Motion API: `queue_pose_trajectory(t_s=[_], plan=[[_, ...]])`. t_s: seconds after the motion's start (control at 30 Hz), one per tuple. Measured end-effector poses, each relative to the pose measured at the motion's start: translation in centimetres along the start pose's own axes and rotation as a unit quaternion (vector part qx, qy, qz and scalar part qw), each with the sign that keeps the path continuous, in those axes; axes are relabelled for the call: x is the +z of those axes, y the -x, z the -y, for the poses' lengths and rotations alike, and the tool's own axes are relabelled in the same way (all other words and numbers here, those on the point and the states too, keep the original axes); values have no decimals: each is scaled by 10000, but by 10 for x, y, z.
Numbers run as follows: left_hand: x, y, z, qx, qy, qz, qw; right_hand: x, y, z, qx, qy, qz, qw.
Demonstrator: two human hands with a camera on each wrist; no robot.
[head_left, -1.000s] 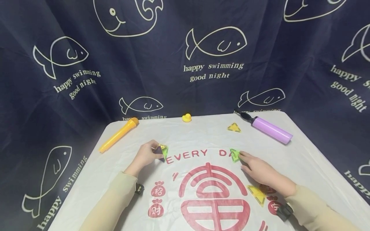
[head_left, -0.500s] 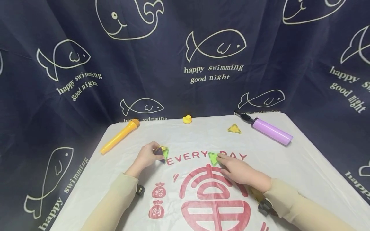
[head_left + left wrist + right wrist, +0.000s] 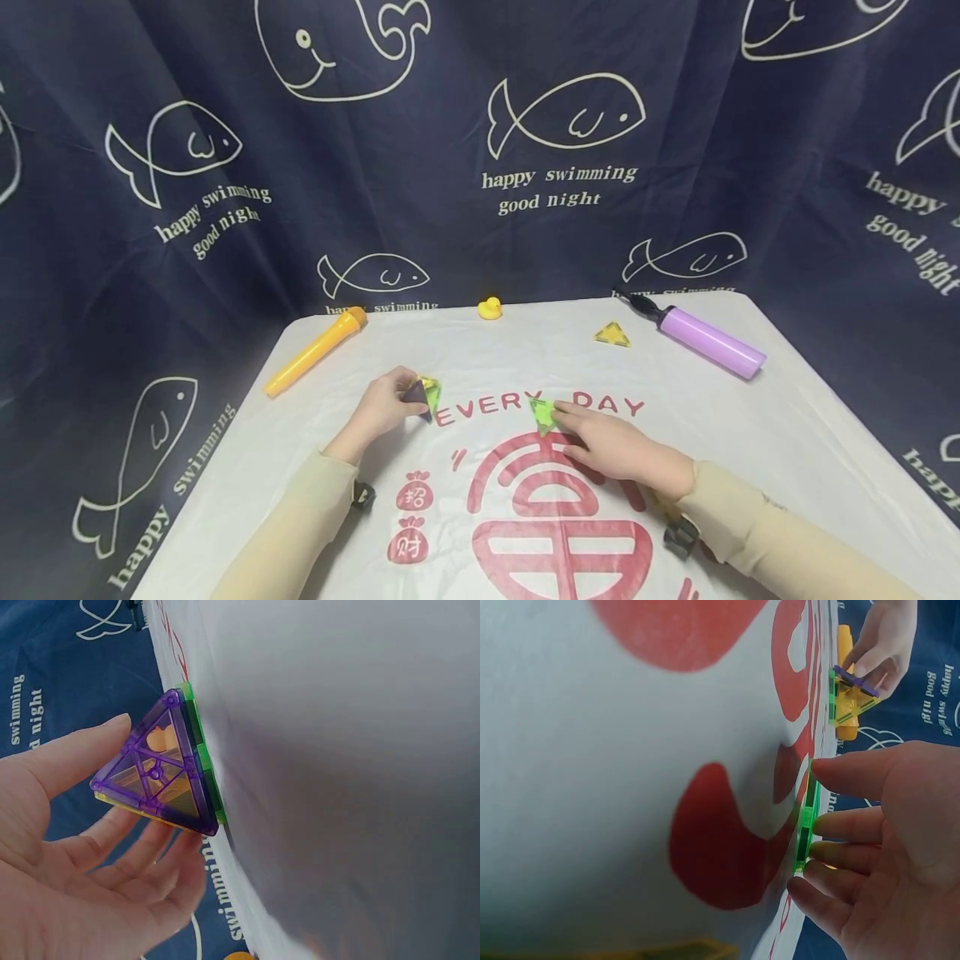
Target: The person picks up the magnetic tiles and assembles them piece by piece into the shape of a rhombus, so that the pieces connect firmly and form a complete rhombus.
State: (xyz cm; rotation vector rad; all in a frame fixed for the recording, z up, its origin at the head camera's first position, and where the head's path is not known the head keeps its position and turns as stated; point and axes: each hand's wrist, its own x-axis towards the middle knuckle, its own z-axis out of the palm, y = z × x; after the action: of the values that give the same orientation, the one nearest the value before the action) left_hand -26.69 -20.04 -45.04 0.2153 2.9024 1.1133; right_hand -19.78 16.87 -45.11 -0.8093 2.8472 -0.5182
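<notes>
In the head view my left hand holds a small joined piece of see-through triangular magnetic tiles at the left of the lettering. Its purple tile stands tilted between thumb and fingers, with a yellow tile behind it and a green tile at the tabletop. My right hand touches a loose green triangular magnetic tile lying flat near the middle. The fingers are fairly straight along that tile's right side. A gap separates the loose tile from the joined piece.
A yellow triangular tile lies at the back right, beside a purple hand pump. An orange toy microphone lies back left, and a rubber duck sits at the far edge. Another yellow tile is mostly hidden under the right forearm.
My right hand has slid the loose green tile leftward across the table, most of the way in the first half second. The left hand keeps its hold and place.
</notes>
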Motion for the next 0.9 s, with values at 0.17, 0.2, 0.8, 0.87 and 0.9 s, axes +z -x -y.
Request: queue_pose_trajectory(t_s=[0.17, 0.2, 0.8, 0.87, 0.9], plan=[[-2, 10, -4, 732, -195, -422, 9962, -2, 1, -2, -54, -153, 10, 9999], [-3, 13, -6, 958, -293, -547, 9935, -2, 2, -2, -84, -168, 8, 9998], [43, 42, -54, 3281, -1817, 1611, 9129, -14, 36, -30, 333, -342, 23, 9989], [50, 40, -63, 3375, -1963, 1774, 9034, -17, 43, -35, 289, -388, 19, 9988], [53, 39, -68, 3419, -2028, 1848, 8988, -19, 47, -37, 253, -410, 22, 9988]])
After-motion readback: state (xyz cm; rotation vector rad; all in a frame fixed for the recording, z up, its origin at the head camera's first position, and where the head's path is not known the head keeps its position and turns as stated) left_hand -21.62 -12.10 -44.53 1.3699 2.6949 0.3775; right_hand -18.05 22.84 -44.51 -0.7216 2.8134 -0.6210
